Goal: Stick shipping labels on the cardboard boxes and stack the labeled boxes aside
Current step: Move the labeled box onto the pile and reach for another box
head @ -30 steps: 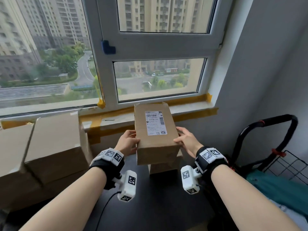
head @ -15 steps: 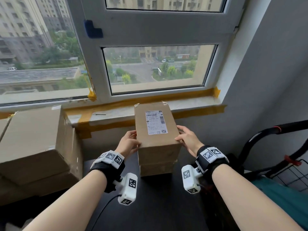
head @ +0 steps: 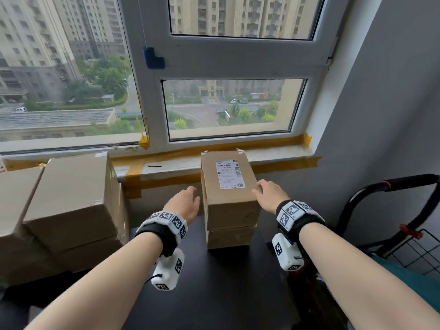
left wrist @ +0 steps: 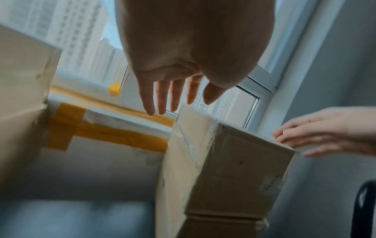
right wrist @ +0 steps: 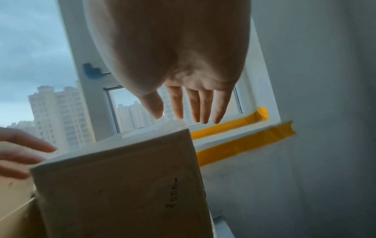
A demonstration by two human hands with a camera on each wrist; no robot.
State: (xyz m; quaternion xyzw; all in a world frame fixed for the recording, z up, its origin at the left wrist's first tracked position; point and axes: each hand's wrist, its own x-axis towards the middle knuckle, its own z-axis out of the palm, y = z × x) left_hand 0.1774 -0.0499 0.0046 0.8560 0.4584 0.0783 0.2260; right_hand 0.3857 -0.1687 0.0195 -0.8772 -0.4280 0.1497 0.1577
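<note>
**Labelled box on stack, both hands off**

Head view: we find the top box (head: 229, 186) resting squarely on a lower box (head: 229, 236) on the dark table (head: 214, 294), below the sill (head: 273, 154). Its label (head: 229, 174) faces up. Our left hand (head: 184, 204) sits just left of the box, our right hand (head: 270, 195) just right; whether the right fingertips touch its edge we cannot tell. Larger boxes (head: 71, 201) stand at left, a cart (head: 392, 222) at right.

Left wrist view: the left hand (left wrist: 183, 77) shows straight, spread fingers holding nothing, above the box (left wrist: 234, 169).

Right wrist view: the right hand (right wrist: 183, 88) likewise, fingers straight, empty, over the box (right wrist: 122, 185).
</note>
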